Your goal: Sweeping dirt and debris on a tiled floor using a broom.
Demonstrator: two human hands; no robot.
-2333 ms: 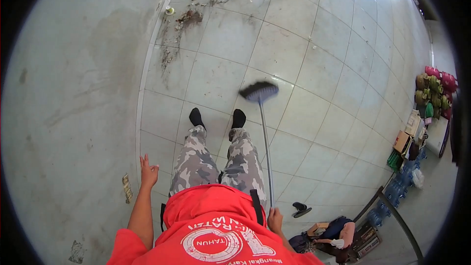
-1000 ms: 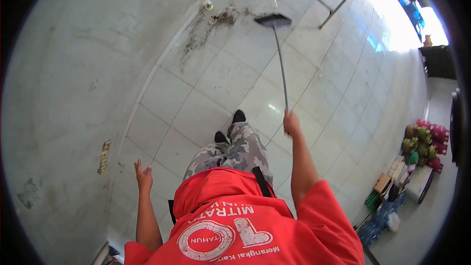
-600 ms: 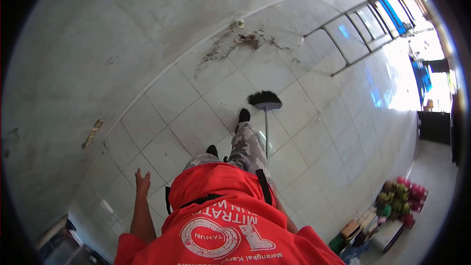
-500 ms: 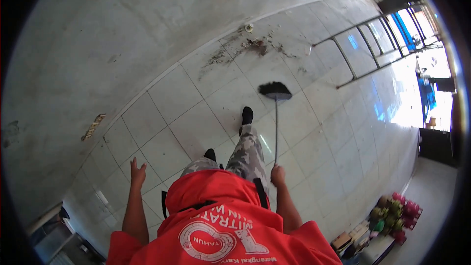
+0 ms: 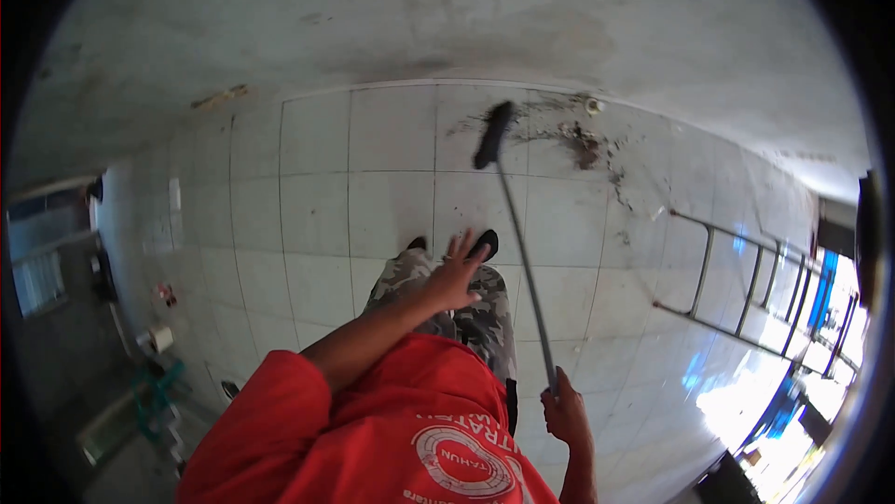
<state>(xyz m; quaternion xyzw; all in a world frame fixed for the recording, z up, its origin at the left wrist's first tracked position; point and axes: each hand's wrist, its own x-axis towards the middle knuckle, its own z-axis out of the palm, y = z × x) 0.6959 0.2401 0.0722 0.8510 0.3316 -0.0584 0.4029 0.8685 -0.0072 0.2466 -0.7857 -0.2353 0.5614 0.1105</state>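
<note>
The person's right hand point(image 5: 566, 408) is wrapped in a closed grip around the upper end of a broom point(image 5: 516, 234), low in the view beside the red shirt point(image 5: 392, 429). The thin grey handle runs up and slightly left from that fist to the dark bristle head, which lies on the white tiled floor point(image 5: 308, 215) near the foot of the grey wall point(image 5: 447, 19). Just to the right of the bristles sits a patch of dark dirt and debris point(image 5: 583, 143), close to the broom head but apart from it.

The left hand point(image 5: 454, 273) is spread wide, fingers fanned apart, holding nothing; it hovers in front of the camouflage trousers point(image 5: 480, 317), above the black shoes point(image 5: 483, 244). It lies left of the broom handle and does not touch it.

A metal ladder point(image 5: 736, 289) lies flat on the tiles at the right.
</note>
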